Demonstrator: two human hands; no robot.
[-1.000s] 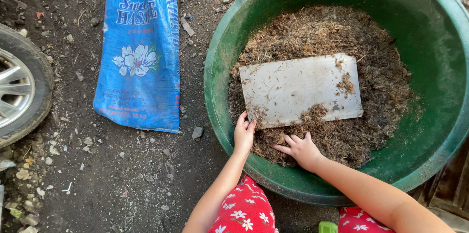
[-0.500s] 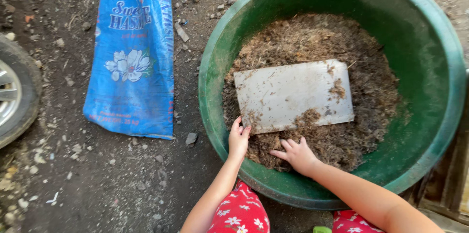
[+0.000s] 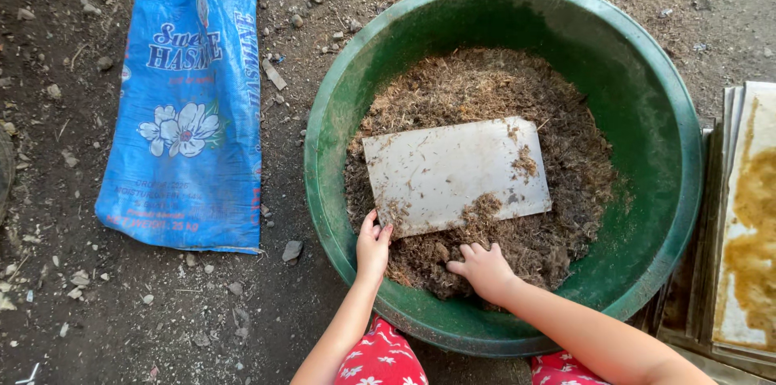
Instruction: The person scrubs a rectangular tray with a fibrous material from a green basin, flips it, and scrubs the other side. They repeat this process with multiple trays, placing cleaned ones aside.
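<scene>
A large green plastic basin [image 3: 663, 134] sits on the dirt ground, part filled with brown fibrous soil mix [image 3: 485, 86]. A flat white rectangular board [image 3: 449, 171] lies on the mix, with some clumps scattered on it. My left hand [image 3: 373, 246] rests on the mix at the board's near left corner, fingertips touching its edge. My right hand [image 3: 483, 269] presses into the mix just below the board's near edge, fingers curled into the fibres. Neither hand holds the board.
A blue woven sack [image 3: 190, 110] with a white flower print lies flat on the ground left of the basin. Small stones [image 3: 292, 250] are strewn over the dirt. Stacked flat panels [image 3: 748, 215], the top one stained brown, lie at the right edge.
The view has shifted right, so the wheel at the left has left the frame and the panels appear. My right hand's fingers have curled down into the mix.
</scene>
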